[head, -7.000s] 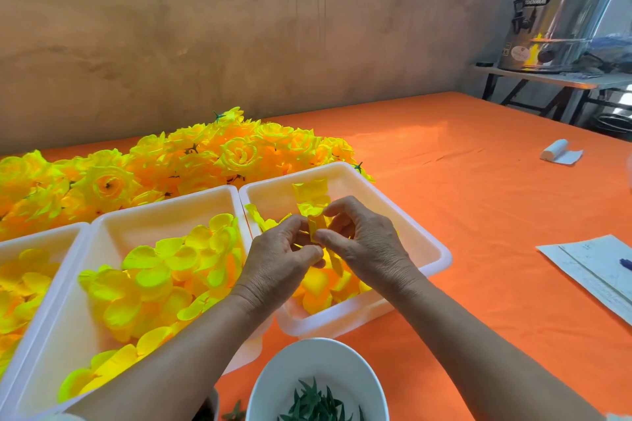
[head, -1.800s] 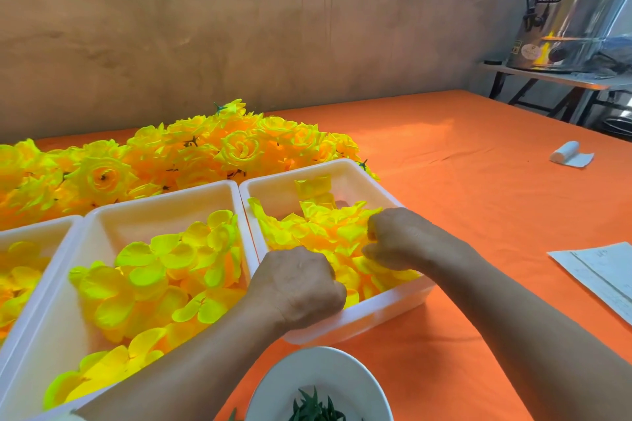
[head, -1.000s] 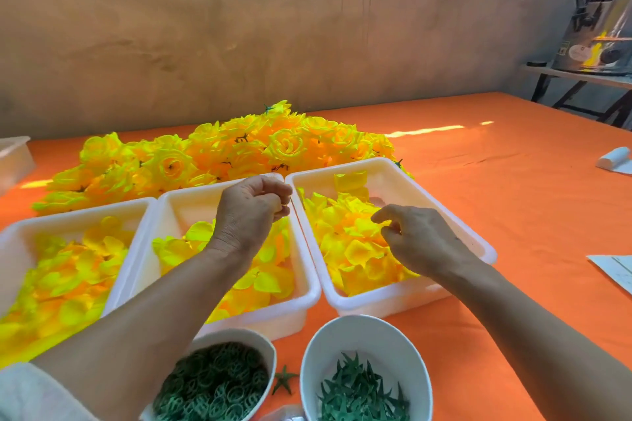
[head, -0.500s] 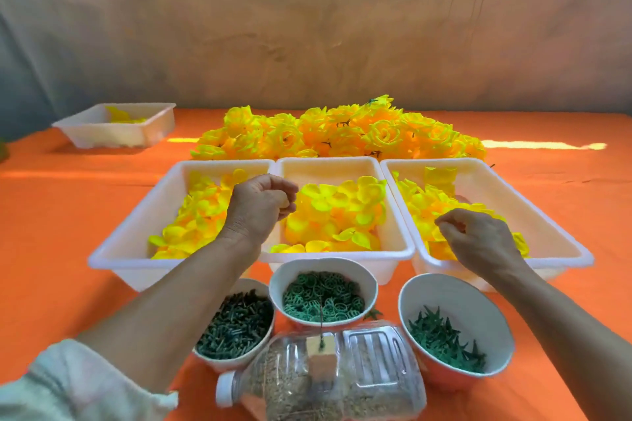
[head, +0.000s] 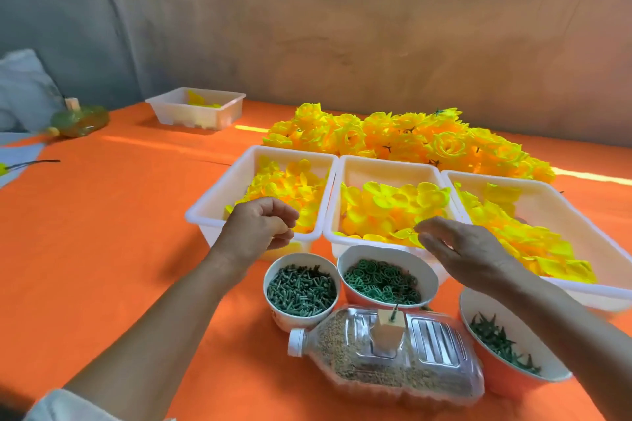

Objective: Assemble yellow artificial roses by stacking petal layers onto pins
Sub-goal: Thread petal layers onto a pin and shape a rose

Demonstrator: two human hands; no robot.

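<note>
Three white trays of loose yellow petals stand side by side: left tray [head: 219,212], middle tray [head: 390,164], right tray [head: 554,191]. Behind them lies a pile of finished yellow roses [head: 410,137]. My left hand [head: 260,229] hovers at the left tray's front rim, fingers curled with the thumb against the fingertips; nothing shows in it. My right hand [head: 461,249], blurred, has its fingers stretched out over the middle tray's front edge. In front stand bowls of green pins [head: 301,290], green rings [head: 381,280] and green leaf pieces [head: 502,345].
A grain-filled plastic bottle [head: 386,352] lies nearest me, with a block on it that holds an upright pin [head: 395,313]. Far left on the orange table [head: 102,232] are another white tray [head: 195,113] and a green bottle [head: 80,120]. A wall backs the table.
My left hand moved left from the middle tray to the left tray's front. My right hand left the right tray, swung left over the middle tray's edge and opened its fingers.
</note>
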